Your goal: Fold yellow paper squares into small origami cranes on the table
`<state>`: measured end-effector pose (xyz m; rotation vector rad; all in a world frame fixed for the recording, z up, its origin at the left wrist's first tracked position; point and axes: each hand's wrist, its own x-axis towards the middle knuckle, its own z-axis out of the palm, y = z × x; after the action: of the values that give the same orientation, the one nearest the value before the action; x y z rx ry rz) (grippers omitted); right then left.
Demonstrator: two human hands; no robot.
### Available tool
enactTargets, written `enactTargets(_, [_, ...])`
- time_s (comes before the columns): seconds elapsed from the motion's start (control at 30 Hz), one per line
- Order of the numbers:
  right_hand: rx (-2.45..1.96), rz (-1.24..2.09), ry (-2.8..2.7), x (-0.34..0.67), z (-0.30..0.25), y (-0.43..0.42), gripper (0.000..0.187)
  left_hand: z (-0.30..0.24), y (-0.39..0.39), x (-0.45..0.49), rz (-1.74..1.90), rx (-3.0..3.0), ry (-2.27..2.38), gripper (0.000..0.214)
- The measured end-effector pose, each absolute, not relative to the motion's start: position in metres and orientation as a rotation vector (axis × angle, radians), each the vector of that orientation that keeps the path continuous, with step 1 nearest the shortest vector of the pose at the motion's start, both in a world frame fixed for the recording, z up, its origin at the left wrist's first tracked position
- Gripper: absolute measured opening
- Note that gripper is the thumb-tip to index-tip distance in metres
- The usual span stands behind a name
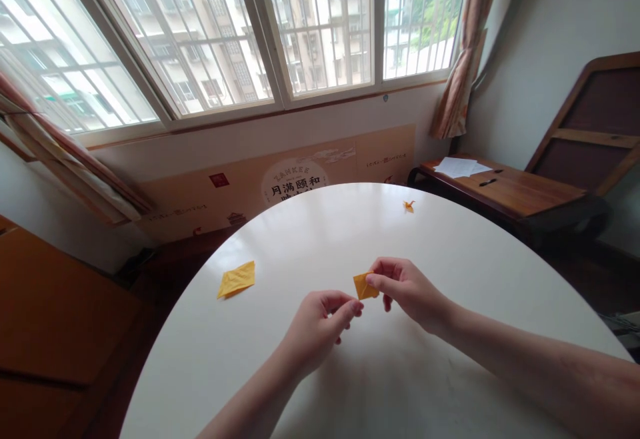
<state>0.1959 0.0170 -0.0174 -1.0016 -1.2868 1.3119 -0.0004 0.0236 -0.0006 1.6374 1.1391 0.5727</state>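
Note:
My right hand [407, 290] pinches a small folded piece of orange paper [363, 286] above the round white table [320, 372]. Thumb and forefinger are closed on its right edge. My left hand [320, 329] hovers just below and left of the paper, fingers curled, forefinger and thumb pressed together, its fingertips a little short of the paper. Whether anything sits in that pinch I cannot make out. A second folded orange sheet [237, 279] lies flat on the table to the left. A tiny orange folded crane [409, 205] rests near the table's far edge.
A wooden side table [520, 192] with white papers [460, 167] and a black pen [488, 182] stands at the right. A wooden board [595, 125] leans on the wall behind it. Barred windows and curtains fill the back wall. A printed cardboard panel [295, 182] leans below the sill.

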Motion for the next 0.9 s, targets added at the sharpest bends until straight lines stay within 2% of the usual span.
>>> enactTargets(0.17, [-0.989,1.394,-1.314,0.195,-0.015,0.016,0.024,0.003,0.028,-0.006,0.731,1.586,1.107,0.041])
enactTargets(0.3, [-0.980,1.409,-1.425,0.193,-0.019,0.011,0.024,0.005,0.027,-0.004,0.696,1.624,1.094,0.033])
enactTargets(0.63, [-1.042,1.347,-1.610,0.196,-0.022,0.013,0.033,0.015,0.024,0.002,0.831,1.331,1.180,0.034])
enactTargets(0.9, [-1.071,1.339,-1.537,0.195,-0.024,0.014,0.032,0.009,0.026,0.000,0.700,1.393,1.170,0.029])
